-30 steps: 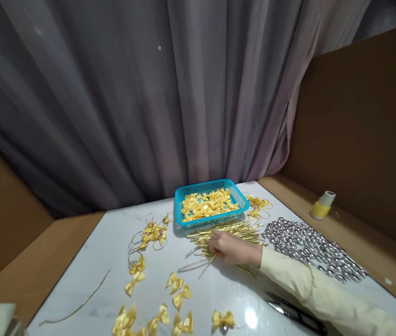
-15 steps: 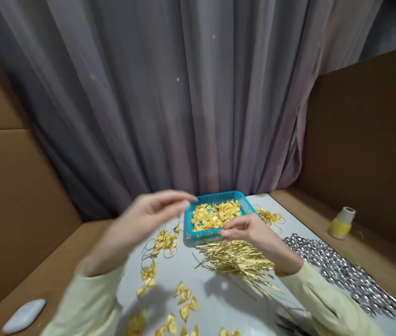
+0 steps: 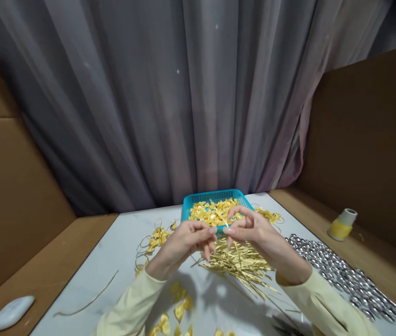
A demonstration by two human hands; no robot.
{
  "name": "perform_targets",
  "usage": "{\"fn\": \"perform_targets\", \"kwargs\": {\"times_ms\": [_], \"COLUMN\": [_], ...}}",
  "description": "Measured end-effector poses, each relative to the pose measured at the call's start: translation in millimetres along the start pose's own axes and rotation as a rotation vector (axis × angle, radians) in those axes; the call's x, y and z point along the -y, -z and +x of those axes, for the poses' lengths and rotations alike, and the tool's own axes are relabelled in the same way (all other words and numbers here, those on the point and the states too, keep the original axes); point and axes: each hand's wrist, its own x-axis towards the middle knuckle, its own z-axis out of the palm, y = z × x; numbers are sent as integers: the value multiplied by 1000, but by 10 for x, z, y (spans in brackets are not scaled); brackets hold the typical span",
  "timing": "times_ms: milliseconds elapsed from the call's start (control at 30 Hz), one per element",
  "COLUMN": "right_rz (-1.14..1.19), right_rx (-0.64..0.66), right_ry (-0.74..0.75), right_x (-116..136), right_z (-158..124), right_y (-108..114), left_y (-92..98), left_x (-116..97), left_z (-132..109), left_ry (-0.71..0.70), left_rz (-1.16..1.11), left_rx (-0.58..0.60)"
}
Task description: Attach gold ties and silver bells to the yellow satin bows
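Note:
My right hand (image 3: 253, 233) is closed in a pinch on a thin gold cord (image 3: 223, 216), which sticks up past the fingertips towards the basket. My left hand (image 3: 192, 240) meets it just to the left, thumb and forefinger pressed together; what they hold, if anything, is too small to make out. Below both hands lies a loose bundle of gold cords (image 3: 241, 268). Behind them stands a blue basket (image 3: 215, 192) filled with yellow ribbon bows (image 3: 203, 212). More yellow bows (image 3: 180, 308) lie on the white table (image 3: 89, 273) near my left sleeve.
At right, many shiny silver beads (image 3: 341, 275) are spread out. Bows with cord loops (image 3: 157, 237) lie left of the basket, others (image 3: 268, 214) to its right. A yellow-wound spool (image 3: 341, 225), a white oval object (image 3: 11, 313) and a single cord (image 3: 87, 303) lie farther out.
My left hand has moved down and to the right, from above the basket's left side to my right fingertips, and its fingers have closed. My right hand still pinches the cord.

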Motion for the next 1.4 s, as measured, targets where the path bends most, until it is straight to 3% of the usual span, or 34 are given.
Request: {"fn": "perform_targets", "kwargs": {"times_ms": [367,833,1000,1200,1400], "right_rz": [234,338,300,195,219], "right_rx": [241,379,525,331,288], "right_ry": [-153,-189,-129,-31,28], "right_x": [-125,-206,-117,-82,-130], "right_z": [61,83,29,-4,4], "right_y": [87,116,122,169,140], "left_y": [-44,-86,-83,-98,-116], "left_x": [294,190,155,123,143], "left_z": [142,71,57,5,-53], "left_ry": [-78,-101,-108,-111,-67], "left_rz": [-342,-384,-411,-421,-371], "left_rx": [10,48,11,99,303]}}
